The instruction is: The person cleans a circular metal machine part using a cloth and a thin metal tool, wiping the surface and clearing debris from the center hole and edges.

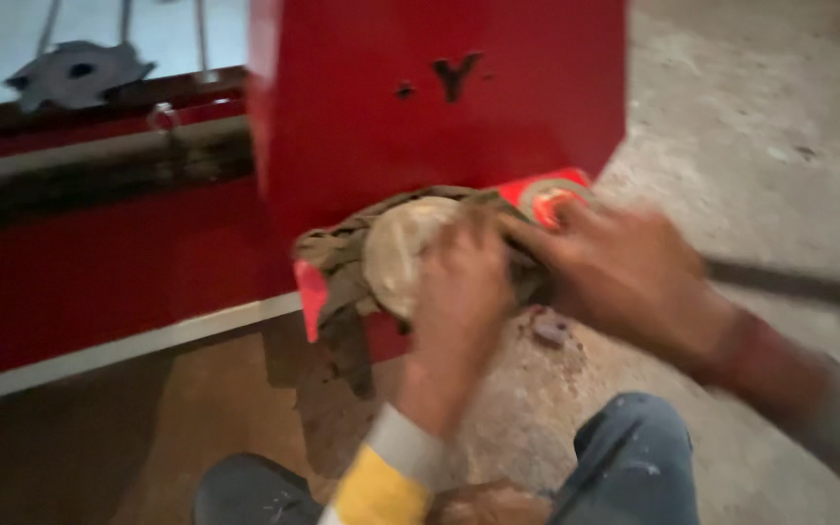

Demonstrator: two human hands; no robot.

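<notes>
Rough concrete floor [780,126], dusty and pale, runs off to the right; a red painted machine body [420,97] stands against it, with a long red frame [99,272] stretching left. A dark toothed cutter wheel [78,73] lies on a pale surface at top left. Frame heavily motion-blurred.

At the foot of the red housing a grimy brown rag [337,282] drapes over a red ledge. A pale round disc [402,248] sits on the rag, tilted toward the camera. Left hand [459,292], yellow-and-white cuff, lies over the disc's right edge; its grip looks closed on the disc, fingers wrapped, though blur hides detail. Right hand [624,272] reaches in from the right, fingertips at a red-and-pale round part [551,199] just behind the rag; cannot tell whether that grip is pinched or spread. Blue-jeaned knee [634,457] below, person crouching.

Risks, as judged: the disc rests on loose cloth at a ledge edge, so a slipping rag could drop it to the concrete. Greasy cloth weakens hold. Fingers work close against the housing; a pinch is possible.
</notes>
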